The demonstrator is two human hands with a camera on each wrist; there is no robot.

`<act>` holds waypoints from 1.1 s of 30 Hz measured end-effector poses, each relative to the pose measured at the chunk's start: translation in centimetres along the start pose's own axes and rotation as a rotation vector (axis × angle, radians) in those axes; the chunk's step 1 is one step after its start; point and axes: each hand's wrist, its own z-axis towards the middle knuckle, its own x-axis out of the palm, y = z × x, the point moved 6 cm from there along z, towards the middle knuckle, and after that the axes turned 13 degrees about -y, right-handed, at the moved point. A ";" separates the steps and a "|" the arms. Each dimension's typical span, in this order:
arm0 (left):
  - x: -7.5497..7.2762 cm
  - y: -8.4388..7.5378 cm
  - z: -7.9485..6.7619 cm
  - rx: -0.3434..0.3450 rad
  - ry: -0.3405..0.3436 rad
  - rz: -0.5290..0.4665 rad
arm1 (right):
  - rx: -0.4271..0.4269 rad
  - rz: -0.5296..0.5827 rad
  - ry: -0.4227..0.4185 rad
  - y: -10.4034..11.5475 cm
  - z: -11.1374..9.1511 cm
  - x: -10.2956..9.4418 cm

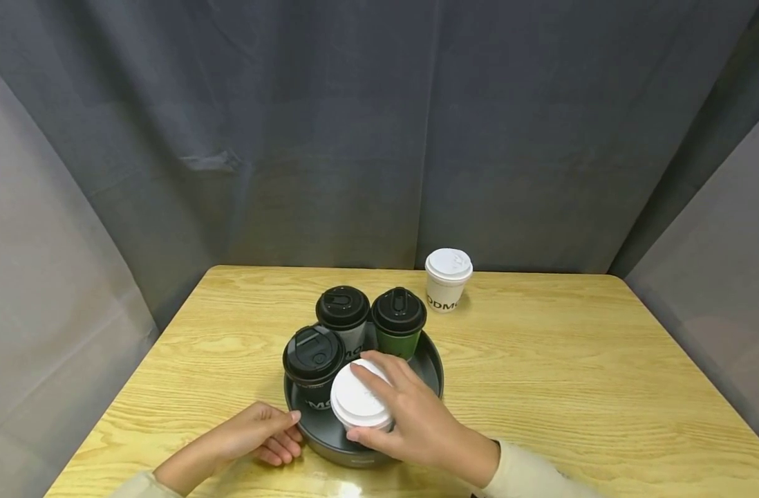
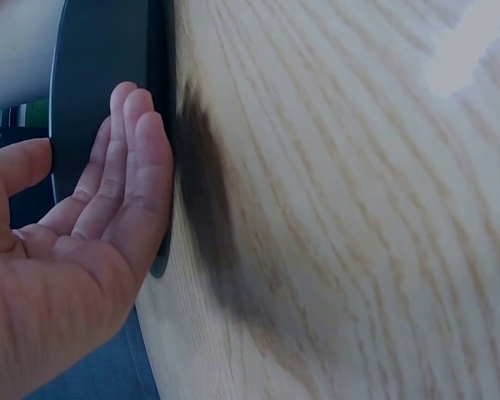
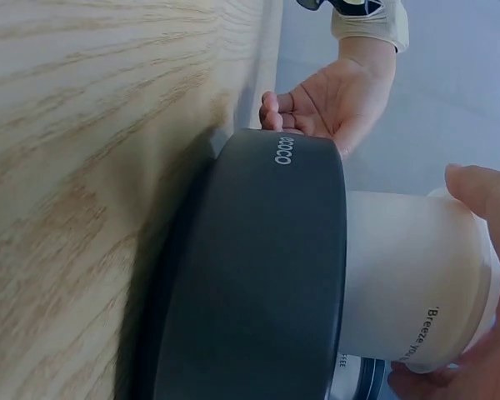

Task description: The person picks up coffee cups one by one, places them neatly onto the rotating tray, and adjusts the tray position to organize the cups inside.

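A dark grey round tray (image 1: 432, 370) holds several lidded coffee cups. My right hand (image 1: 419, 418) grips a white-lidded cup (image 1: 357, 394) from above at the tray's front, thumb and fingers spread round its lid. In the right wrist view the white cup (image 3: 400, 267) stands upright behind the tray wall (image 3: 258, 250). My left hand (image 1: 255, 436) holds the tray's left front edge, thumb at the rim and fingers along the outer wall (image 2: 104, 67). A black cup (image 1: 314, 360), a grey cup with black lid (image 1: 343, 311) and a green cup (image 1: 399, 325) stand behind the white one.
Another white cup with a white lid (image 1: 448, 280) stands on the wooden table (image 1: 541, 366), behind the tray to the right, near the back edge. Grey curtains (image 1: 330, 138) hang behind the table and at both sides.
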 end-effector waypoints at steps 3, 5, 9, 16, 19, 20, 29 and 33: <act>0.1 0.0 0.0 -0.002 0.001 0.002 | -0.007 -0.008 0.000 0.1 -0.1 0.1; 0.0 0.0 0.0 -0.003 -0.002 0.003 | -0.007 -0.008 0.000 0.1 -0.1 0.1; 0.0 -0.1 0.0 -0.002 -0.006 0.005 | -0.003 -0.015 0.000 0.2 -0.1 0.2; 0.0 -0.1 0.0 0.000 -0.004 0.004 | -0.007 -0.034 0.001 0.2 -0.2 0.2; 0.0 -0.1 0.0 0.002 0.000 0.000 | -0.006 -0.035 0.005 0.2 -0.2 0.2; 0.0 -0.1 0.0 0.002 0.002 -0.002 | -0.004 -0.034 0.007 0.2 -0.1 0.2; -0.1 0.0 0.0 -0.003 0.004 0.001 | 0.078 0.059 0.026 -0.4 -0.3 -1.1; 0.0 0.0 0.0 -0.005 0.001 0.005 | 0.081 0.067 -0.069 -2.2 -0.8 -3.2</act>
